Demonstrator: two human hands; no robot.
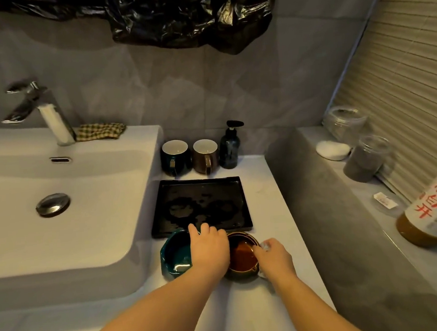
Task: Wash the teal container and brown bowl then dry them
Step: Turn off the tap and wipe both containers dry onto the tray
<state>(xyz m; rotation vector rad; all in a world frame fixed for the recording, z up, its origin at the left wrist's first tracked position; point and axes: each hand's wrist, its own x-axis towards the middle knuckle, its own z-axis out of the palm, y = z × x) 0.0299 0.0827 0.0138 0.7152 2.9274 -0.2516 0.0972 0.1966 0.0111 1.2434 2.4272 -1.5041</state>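
The teal container (174, 256) and the brown bowl (242, 256) stand side by side on the white counter, just in front of a black tray (202, 205). My left hand (209, 246) lies over the gap between them, its fingers reaching over the teal container's far right rim. My right hand (273, 258) is at the brown bowl's right rim and pinches a small crumpled white tissue (264, 246). Both dishes sit upright.
A white sink (61, 228) with a chrome tap (43, 110) fills the left. A checked cloth (101, 131) lies behind the tap. Two mugs (189, 157) and a soap pump bottle (230, 146) stand behind the tray. Jars and a bottle sit on the grey ledge (344, 208) at right.
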